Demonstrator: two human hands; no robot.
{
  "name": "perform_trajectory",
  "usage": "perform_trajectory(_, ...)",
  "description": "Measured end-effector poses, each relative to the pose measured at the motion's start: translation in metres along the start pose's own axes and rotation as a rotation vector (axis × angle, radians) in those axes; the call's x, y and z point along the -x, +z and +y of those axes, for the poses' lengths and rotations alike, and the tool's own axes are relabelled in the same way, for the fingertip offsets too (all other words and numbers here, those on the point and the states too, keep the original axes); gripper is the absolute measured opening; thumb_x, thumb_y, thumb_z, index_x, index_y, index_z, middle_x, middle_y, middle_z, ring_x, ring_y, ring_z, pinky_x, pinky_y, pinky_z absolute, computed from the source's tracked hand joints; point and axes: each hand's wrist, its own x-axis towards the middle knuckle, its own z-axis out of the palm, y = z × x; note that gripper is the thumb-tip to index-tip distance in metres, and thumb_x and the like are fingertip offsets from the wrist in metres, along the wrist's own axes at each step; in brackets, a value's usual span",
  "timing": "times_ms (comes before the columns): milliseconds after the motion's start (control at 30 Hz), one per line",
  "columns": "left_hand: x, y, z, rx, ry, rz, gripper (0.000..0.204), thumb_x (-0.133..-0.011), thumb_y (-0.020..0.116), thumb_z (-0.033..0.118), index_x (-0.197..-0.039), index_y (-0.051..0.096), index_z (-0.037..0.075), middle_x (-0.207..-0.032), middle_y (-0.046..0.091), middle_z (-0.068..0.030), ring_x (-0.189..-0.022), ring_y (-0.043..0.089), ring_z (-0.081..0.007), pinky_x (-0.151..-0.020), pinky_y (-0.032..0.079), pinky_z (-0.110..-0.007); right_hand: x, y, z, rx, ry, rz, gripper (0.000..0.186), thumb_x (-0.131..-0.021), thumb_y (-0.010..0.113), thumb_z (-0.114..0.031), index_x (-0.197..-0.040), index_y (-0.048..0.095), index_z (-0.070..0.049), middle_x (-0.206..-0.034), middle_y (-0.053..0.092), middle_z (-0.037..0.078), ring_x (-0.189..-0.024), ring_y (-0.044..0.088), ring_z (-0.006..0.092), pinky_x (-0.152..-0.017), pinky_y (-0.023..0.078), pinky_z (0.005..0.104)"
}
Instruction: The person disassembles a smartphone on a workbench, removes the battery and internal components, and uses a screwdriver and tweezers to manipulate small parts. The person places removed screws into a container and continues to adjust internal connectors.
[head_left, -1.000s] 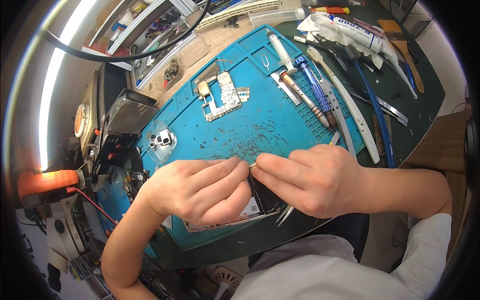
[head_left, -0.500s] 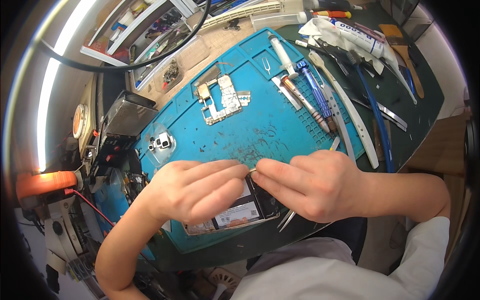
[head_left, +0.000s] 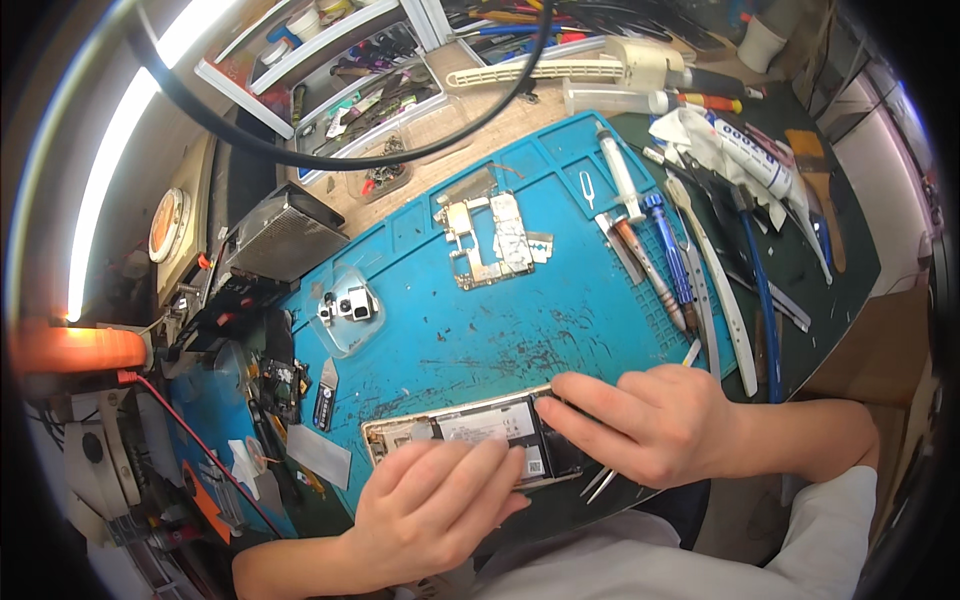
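Observation:
An opened phone housing (head_left: 395, 430) with a pale battery (head_left: 475, 420) lies on the blue mat (head_left: 420, 360). My left hand (head_left: 435, 505) is over its lower edge, fingers bent together near the battery; whatever is under them is hidden. My right hand (head_left: 640, 425) has two fingertips on the housing's upper right corner, seemingly gripping it, with its thumb hidden. Steel tweezers (head_left: 600, 482) lie beside that hand. Farther back is a bare circuit board (head_left: 510, 225) with a razor blade (head_left: 540, 250). A clear dish (head_left: 340, 350) holds small camera-like modules.
Screwdrivers (head_left: 678, 270), a syringe (head_left: 620, 170), tubes, brushes and tweezers crowd the right. A finned metal block (head_left: 280, 230), orange device (head_left: 80, 348) with red cable, and loose parts line the left. A black cable (head_left: 300, 160) hangs over the back near drawers.
My left hand has moved down and away from the right, exposing more of the phone. My right hand sits lower at its corner. The whole view has shifted, showing more shelving.

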Motion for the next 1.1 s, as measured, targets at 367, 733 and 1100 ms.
perform_trajectory(367, 0.013, -0.001, 0.001, -0.042, 0.002, 0.006, 0.034, -0.097, 0.073, 0.023, -0.126, 0.076, 0.004, -0.137, 0.072, -0.0060, -0.114, 0.066, -0.0186, -0.102, 0.045, -0.036, -0.004, -0.005, -0.003, 0.089, 0.013, -0.060, 0.039, -0.080, 0.068, -0.014, -0.117, 0.082, -0.011, -0.115, 0.076, 0.002, -0.058, 0.045, 0.0048, -0.047, 0.034, 0.0204)
perform_trajectory(733, 0.011, -0.010, -0.004, -0.073, 0.062, -0.029, 0.030, -0.098, 0.071, 0.021, -0.121, 0.077, 0.002, -0.136, 0.073, -0.0083, -0.113, 0.066, -0.0190, -0.102, 0.045, -0.035, -0.008, -0.007, -0.006, 0.100, 0.012, -0.073, 0.041, -0.078, 0.070, -0.014, -0.117, 0.082, -0.010, -0.111, 0.077, 0.003, -0.057, 0.043, 0.0050, -0.046, 0.031, 0.0204)
perform_trajectory(1100, 0.014, -0.009, -0.005, -0.100, 0.086, -0.080, 0.035, -0.094, 0.075, 0.028, -0.120, 0.078, 0.005, -0.137, 0.073, -0.0069, -0.112, 0.066, -0.0171, -0.097, 0.045, -0.033, -0.010, -0.007, -0.005, 0.086, 0.024, -0.085, 0.043, -0.077, 0.069, -0.014, -0.117, 0.083, -0.011, -0.111, 0.078, 0.002, -0.057, 0.043, 0.0045, -0.048, 0.031, 0.0201)
